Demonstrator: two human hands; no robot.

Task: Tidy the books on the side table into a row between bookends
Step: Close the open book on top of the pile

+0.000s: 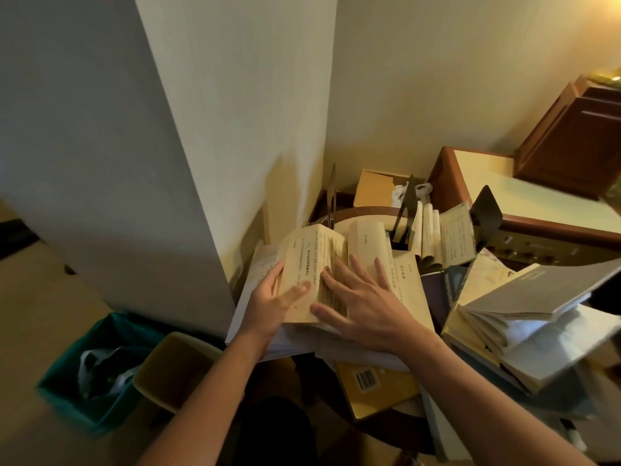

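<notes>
The left hand [274, 301] grips the left edge of an open book [336, 274], thumb laid across the page and fingers curled under. The right hand [366, 304] lies flat and spread on the pages, holding nothing. That book tops a loose heap of paper on a round side table [356, 215]. Behind it, a few books [443, 237] stand fanned open between two dark bookends [408, 210], and a third bookend [331, 196] stands near the wall corner. More books [524, 331] pile untidily to the right. On the floor at left sit a teal bin [84, 375] and a yellow bin [174, 368].
</notes>
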